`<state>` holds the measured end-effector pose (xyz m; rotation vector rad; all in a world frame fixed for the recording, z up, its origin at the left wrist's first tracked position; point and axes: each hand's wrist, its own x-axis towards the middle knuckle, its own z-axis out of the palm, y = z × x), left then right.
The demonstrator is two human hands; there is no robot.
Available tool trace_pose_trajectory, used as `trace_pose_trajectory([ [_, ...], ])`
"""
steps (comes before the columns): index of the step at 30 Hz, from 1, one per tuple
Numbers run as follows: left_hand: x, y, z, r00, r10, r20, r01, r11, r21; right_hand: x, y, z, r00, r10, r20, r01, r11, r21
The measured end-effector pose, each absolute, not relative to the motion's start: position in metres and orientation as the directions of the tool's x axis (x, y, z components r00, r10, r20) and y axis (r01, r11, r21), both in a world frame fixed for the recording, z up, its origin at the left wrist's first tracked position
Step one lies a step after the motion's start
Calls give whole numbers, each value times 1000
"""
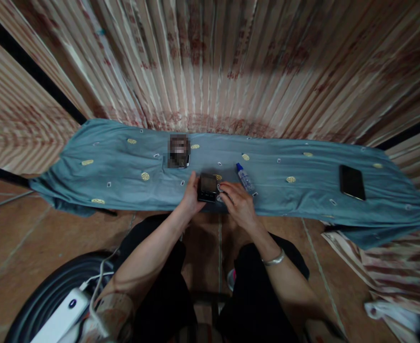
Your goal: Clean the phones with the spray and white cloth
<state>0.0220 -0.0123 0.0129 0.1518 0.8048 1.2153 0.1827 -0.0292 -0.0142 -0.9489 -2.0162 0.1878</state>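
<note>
One black gadget (208,187) clamped in my left hand (191,194), right hand (239,202) bunched by its right edge (can't tell if pinching), blue-capped tube (244,177) further right of it.

This is looking like a home: pleated beige curtains with reddish print (202,71) are hanging behind, a teal, yellow-patterned cloth (217,152) is stretching long and narrow, brown floor tiles (16,238) are running underneath.

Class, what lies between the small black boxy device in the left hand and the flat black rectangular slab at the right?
The head view shows the right hand, a clear blue-capped plastic bottle and patterned teal cloth between them.
</note>
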Motion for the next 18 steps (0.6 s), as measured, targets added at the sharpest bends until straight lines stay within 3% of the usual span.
trace_pose_trajectory([
  [5, 17, -9, 14, 103, 876, -471, -783, 364, 505, 179, -31, -12, -370, 649, 664, 570, 724, -390],
  [9, 17, -8, 13, 110, 881, -461, -775, 367, 515, 179, -31, -9, -344, 680, 647, 553, 704, -446],
  [14, 21, -11, 10, 95, 890, -445, -752, 357, 553, 183, -27, -8, -166, 800, 576, 422, 586, -692],
  [18, 27, -13, 7, 124, 888, -443, -731, 384, 564, 183, -22, -12, 52, 935, 352, 219, 333, -917],
])
